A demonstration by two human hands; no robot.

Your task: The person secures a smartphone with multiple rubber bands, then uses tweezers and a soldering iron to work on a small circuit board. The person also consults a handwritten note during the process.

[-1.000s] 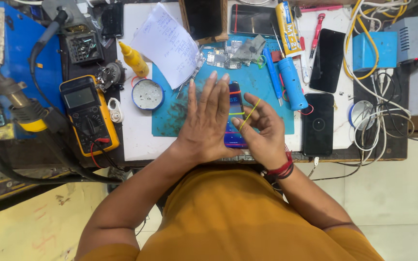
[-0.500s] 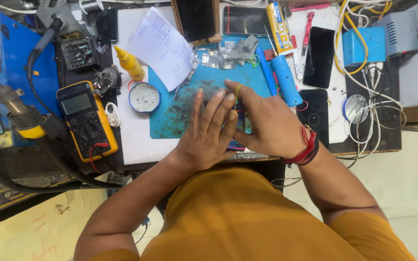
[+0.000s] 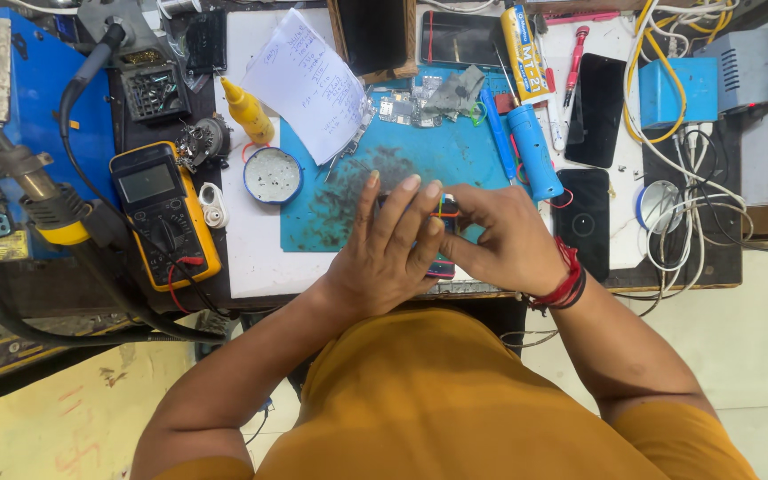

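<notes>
Both my hands meet over a blue phone (image 3: 444, 240) bound with coloured rubber bands, near the front edge of the teal work mat (image 3: 348, 191). My left hand (image 3: 388, 244) lies flat across the phone, fingers stretched out over it. My right hand (image 3: 504, 240) grips the phone's right side, its fingertips curled onto the top. Red thread bands circle my right wrist. Most of the phone is hidden under the hands.
A yellow multimeter (image 3: 164, 213) sits at left beside a hot-air handle (image 3: 42, 191). A round tin (image 3: 272, 175), yellow bottle (image 3: 246, 111) and paper note (image 3: 308, 80) lie behind. Blue cylindrical tool (image 3: 533, 151), black phones (image 3: 594, 108) and cables (image 3: 686, 213) crowd the right.
My right hand has rolled over the phone, and both hands have drawn closer together on it. The yellow band that was stretched out a second ago is no longer pulled.
</notes>
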